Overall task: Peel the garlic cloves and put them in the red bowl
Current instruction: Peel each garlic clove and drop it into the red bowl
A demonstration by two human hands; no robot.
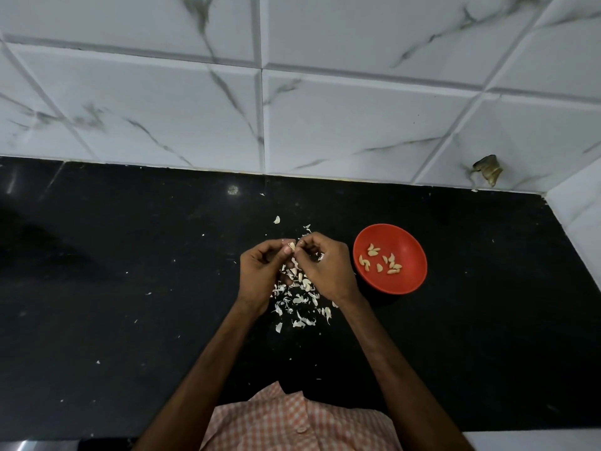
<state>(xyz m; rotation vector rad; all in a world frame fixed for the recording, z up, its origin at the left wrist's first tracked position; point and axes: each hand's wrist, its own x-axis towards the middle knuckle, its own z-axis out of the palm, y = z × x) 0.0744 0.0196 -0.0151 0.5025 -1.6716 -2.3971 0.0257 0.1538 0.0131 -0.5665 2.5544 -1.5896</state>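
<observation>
Both hands meet above the middle of the black surface (130, 288). The left hand (260, 271) has its fingers curled and pinches a garlic clove (291, 245) between thumb and fingertips. The right hand (325, 268) is curled as well, its fingertips touching the same clove at its top end; whether they grip skin or the clove itself cannot be told. Beneath and just in front of the hands lies a scatter of white garlic skins (300, 301), mixed with pieces that may be unpeeled cloves. One loose fragment (276, 219) lies apart, farther back. The red bowl (409, 278) stands just right of the right hand and holds several peeled cloves (380, 263). A marbled white tiled wall (325, 109) rises behind the surface.
</observation>
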